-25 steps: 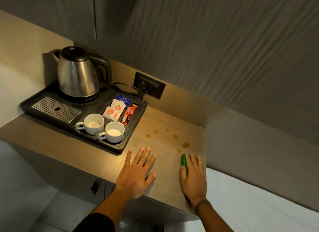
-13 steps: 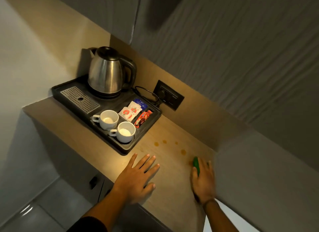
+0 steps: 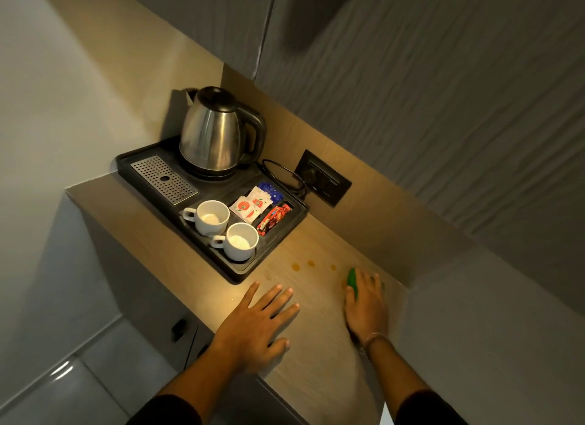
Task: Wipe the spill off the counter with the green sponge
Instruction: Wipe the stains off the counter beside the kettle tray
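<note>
Brown drops of spill dot the wooden counter just in front of the black tray. My right hand presses flat on the green sponge, whose green edge shows beside my fingers, close to the drops at the counter's right end. One drop lies right at the sponge's left edge. My left hand rests flat on the counter with its fingers spread, holding nothing, near the front edge.
A black tray holds a steel kettle, two white cups, sachets and a metal drip grate. A wall socket with a cord sits behind it. A wall closes the counter's right end.
My right hand has pushed the sponge forward over the nearest drops, which no longer show. The left hand stays flat in place. My head has turned, shifting the view.
</note>
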`<state>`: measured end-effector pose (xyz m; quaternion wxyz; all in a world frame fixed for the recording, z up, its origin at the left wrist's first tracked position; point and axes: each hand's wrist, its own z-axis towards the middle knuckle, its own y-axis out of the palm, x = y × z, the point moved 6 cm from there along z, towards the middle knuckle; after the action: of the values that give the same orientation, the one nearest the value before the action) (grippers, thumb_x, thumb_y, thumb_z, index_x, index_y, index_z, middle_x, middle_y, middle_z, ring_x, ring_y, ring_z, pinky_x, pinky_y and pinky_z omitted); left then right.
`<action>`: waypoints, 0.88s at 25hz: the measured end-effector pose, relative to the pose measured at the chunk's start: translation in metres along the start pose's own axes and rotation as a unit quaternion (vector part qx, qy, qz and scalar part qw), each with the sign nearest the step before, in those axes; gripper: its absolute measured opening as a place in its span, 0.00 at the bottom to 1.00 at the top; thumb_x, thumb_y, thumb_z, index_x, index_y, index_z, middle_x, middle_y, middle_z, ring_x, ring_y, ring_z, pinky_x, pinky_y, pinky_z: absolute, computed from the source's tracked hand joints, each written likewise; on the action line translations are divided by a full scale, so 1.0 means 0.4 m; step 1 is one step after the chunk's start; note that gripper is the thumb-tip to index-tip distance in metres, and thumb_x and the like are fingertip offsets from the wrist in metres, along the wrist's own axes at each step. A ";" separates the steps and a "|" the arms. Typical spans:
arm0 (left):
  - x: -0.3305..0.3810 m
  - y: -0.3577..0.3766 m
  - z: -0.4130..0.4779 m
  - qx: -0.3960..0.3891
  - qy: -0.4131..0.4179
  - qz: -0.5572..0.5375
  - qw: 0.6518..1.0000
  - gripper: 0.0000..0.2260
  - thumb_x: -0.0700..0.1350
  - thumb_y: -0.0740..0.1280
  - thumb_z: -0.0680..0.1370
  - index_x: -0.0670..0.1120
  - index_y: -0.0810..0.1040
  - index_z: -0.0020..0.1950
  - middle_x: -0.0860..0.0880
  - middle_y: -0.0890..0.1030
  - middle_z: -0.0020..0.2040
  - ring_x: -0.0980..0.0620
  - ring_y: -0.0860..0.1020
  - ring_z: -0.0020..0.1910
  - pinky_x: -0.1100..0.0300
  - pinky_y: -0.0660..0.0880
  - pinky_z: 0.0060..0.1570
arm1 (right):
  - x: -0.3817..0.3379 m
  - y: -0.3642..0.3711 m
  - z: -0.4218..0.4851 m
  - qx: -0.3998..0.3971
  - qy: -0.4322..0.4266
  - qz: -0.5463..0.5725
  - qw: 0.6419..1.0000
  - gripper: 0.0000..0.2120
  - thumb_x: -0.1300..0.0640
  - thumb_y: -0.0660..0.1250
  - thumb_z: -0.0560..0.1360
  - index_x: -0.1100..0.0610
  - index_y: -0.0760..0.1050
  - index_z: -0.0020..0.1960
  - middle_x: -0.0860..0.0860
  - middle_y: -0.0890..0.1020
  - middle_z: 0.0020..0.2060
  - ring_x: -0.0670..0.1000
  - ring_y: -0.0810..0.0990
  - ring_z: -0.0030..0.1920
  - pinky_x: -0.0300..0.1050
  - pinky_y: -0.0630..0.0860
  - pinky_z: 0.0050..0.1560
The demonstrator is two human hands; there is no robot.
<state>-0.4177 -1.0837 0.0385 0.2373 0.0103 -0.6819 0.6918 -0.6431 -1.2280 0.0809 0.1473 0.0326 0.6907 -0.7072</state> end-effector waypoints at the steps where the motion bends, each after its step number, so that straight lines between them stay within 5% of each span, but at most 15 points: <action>1: 0.002 0.002 -0.001 -0.003 0.002 -0.004 1.000 0.31 0.66 0.51 0.84 0.57 0.48 0.84 0.51 0.44 0.86 0.49 0.39 0.83 0.36 0.34 0.78 | -0.013 0.021 -0.025 -0.009 -0.049 0.007 0.999 0.25 0.52 0.60 0.85 0.51 0.62 0.81 0.51 0.63 0.81 0.56 0.52 0.82 0.60 0.61 0.78; 5: -0.003 -0.002 0.002 0.004 0.001 -0.015 1.000 0.31 0.66 0.52 0.84 0.57 0.49 0.84 0.51 0.45 0.86 0.49 0.39 0.83 0.37 0.34 0.77 | 0.105 0.005 -0.179 -0.008 -0.146 0.020 0.989 0.25 0.47 0.56 0.84 0.45 0.62 0.80 0.43 0.63 0.80 0.50 0.51 0.82 0.57 0.61 0.78; 8: 0.003 -0.002 0.002 0.001 0.001 -0.008 1.000 0.31 0.65 0.52 0.84 0.57 0.49 0.84 0.51 0.45 0.86 0.49 0.39 0.83 0.37 0.34 0.78 | 0.135 -0.024 -0.039 0.012 -0.001 0.028 1.000 0.24 0.52 0.59 0.85 0.52 0.63 0.80 0.53 0.65 0.80 0.57 0.53 0.82 0.62 0.62 0.77; 10: 0.001 -0.004 0.006 -0.004 -0.001 -0.007 1.000 0.31 0.65 0.52 0.84 0.57 0.49 0.84 0.51 0.45 0.86 0.49 0.39 0.83 0.37 0.33 0.76 | 0.028 -0.025 0.062 0.014 0.014 -0.003 1.000 0.24 0.53 0.59 0.85 0.54 0.63 0.80 0.56 0.65 0.80 0.60 0.54 0.81 0.63 0.63 0.76; 13: 0.002 -0.003 0.007 -0.013 0.001 -0.010 1.000 0.31 0.65 0.52 0.83 0.57 0.48 0.84 0.51 0.44 0.86 0.49 0.38 0.83 0.38 0.31 0.77 | -0.113 0.032 0.042 -0.021 -0.142 0.008 0.990 0.25 0.52 0.61 0.85 0.50 0.62 0.81 0.51 0.64 0.80 0.57 0.53 0.82 0.59 0.58 0.79; 17: 0.003 -0.006 0.004 -0.016 0.001 -0.020 1.000 0.31 0.65 0.52 0.83 0.57 0.49 0.84 0.51 0.45 0.86 0.50 0.39 0.83 0.35 0.35 0.78 | -0.015 0.029 -0.122 -0.064 -0.289 0.001 0.955 0.25 0.45 0.57 0.86 0.42 0.57 0.82 0.42 0.60 0.82 0.49 0.49 0.83 0.50 0.51 0.81; 22: 0.001 -0.015 0.009 -0.019 0.003 -0.015 1.000 0.31 0.67 0.51 0.83 0.57 0.50 0.83 0.51 0.46 0.86 0.49 0.42 0.83 0.34 0.37 0.78 | -0.100 0.021 0.092 -0.040 -0.166 0.020 0.985 0.24 0.52 0.59 0.86 0.50 0.61 0.81 0.45 0.58 0.80 0.56 0.51 0.82 0.59 0.56 0.80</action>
<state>-0.4169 -1.0871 0.0445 0.2500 0.0136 -0.6942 0.6749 -0.5971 -1.2579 0.0844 0.2751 -0.0775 0.6837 -0.6715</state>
